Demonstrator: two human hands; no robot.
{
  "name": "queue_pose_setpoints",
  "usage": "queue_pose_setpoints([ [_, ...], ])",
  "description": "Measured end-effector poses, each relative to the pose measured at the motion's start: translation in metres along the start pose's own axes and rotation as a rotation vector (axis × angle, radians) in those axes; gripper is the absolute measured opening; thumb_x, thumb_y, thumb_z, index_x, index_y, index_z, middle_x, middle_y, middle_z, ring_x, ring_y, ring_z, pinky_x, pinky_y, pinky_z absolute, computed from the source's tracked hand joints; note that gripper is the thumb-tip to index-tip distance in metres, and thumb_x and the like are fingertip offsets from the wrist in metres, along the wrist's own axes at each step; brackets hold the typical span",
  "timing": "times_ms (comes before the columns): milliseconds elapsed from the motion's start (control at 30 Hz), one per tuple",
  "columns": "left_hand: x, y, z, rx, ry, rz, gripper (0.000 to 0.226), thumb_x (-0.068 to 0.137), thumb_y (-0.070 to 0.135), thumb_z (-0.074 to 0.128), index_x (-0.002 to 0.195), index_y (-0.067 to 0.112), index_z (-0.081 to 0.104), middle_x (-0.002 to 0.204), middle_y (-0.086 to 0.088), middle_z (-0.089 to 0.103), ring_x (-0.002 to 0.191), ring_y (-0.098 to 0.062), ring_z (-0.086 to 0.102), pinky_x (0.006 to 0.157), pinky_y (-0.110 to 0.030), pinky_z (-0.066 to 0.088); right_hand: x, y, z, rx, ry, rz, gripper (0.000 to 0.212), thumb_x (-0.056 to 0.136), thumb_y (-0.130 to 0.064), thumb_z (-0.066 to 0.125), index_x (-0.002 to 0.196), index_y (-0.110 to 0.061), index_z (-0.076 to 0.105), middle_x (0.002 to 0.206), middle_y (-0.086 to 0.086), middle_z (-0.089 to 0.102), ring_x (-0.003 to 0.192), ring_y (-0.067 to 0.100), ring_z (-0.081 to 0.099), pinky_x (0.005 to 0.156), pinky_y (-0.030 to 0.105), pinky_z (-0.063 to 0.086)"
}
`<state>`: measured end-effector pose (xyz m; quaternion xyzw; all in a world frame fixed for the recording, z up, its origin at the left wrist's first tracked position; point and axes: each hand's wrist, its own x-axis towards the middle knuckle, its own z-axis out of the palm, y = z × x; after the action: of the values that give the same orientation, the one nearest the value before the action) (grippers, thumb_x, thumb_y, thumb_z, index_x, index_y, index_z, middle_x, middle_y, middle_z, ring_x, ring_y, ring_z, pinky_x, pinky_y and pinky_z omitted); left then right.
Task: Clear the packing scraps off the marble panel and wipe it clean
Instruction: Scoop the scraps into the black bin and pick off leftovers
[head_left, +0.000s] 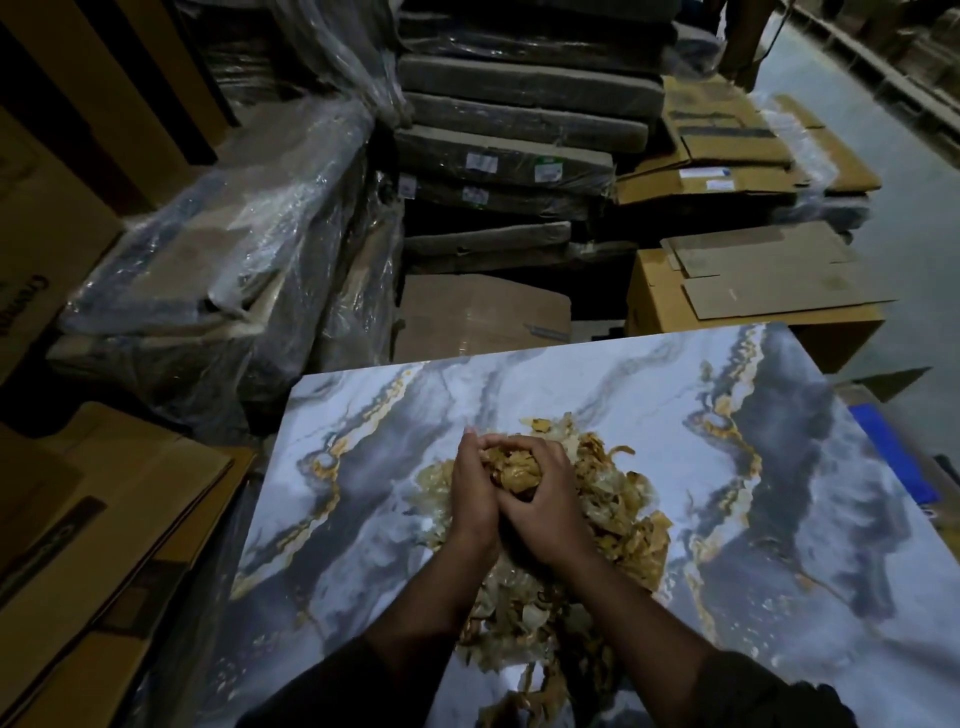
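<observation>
A person is bunching a heap of packing scraps (613, 525) in the middle of the marble panel (810, 519), both hands working together over the near-centre of the pile. The left hand (475, 501) is cupping the left side of a wad, its fingers (480, 441) curled in and pressed together; the right hand (545, 512) is wrapping over the same wad from the right, its fingers (524, 447) curled round crumpled brown tape and film. The rest of the scraps are lying loose on the panel, trailing under the forearms toward the near edge, with a few strands reaching the bottom of the view.

The grip looks to be taking only the top of the heap, so lifting now is likely to be shedding loose strips back onto the panel or over its near edge onto the floor. Sticky tape in the wad may be dragging neighbouring pieces along and leaving residue on the glossy surface. Pressing down hard while gathering could be grinding grit into the finish. The panel is sitting among stacked cardboard boxes (753, 306) and wrapped bundles (249, 244), and what is supporting it is hidden, so heavy leaning may be risking a shift
</observation>
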<state>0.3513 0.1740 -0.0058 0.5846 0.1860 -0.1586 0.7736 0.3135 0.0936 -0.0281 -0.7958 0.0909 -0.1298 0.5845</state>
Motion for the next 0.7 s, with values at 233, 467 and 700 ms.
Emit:
queue_pose_setpoints([
  [233, -0.023, 0.016, 0.010, -0.241, 0.058, -0.139, 0.057, 0.103, 0.056, 0.038, 0.117, 0.007, 0.063, 0.124, -0.026, 0.067, 0.112, -0.040, 0.068, 0.086, -0.045, 0.058, 0.002, -0.009, -0.003, 0.015, 0.032, 0.024, 0.046, 0.077, -0.029, 0.085, 0.118, -0.037, 0.066, 0.125, -0.016, 0.051, 0.118, -0.010, 0.049, 0.094, 0.005, 0.040],
  [467, -0.040, 0.023, 0.006, -0.307, -0.009, -0.124, 0.058, 0.106, 0.048, 0.031, 0.147, 0.009, 0.046, 0.146, -0.016, 0.054, 0.134, -0.029, 0.054, 0.113, -0.042, 0.043, 0.007, -0.029, -0.006, -0.036, 0.227, 0.048, 0.030, 0.068, -0.039, 0.077, 0.097, -0.033, 0.067, 0.102, -0.015, 0.066, 0.094, -0.001, 0.063, 0.080, 0.023, 0.054],
  [700, -0.053, 0.038, -0.006, -0.312, -0.087, 0.037, 0.045, 0.108, 0.033, 0.037, 0.144, 0.010, 0.046, 0.138, -0.013, 0.060, 0.131, -0.025, 0.057, 0.115, -0.039, 0.042, 0.019, -0.059, -0.016, 0.077, 0.435, 0.192, 0.023, 0.074, -0.024, 0.084, 0.084, -0.026, 0.063, 0.077, -0.012, 0.068, 0.072, 0.005, 0.065, 0.065, 0.024, 0.053],
])
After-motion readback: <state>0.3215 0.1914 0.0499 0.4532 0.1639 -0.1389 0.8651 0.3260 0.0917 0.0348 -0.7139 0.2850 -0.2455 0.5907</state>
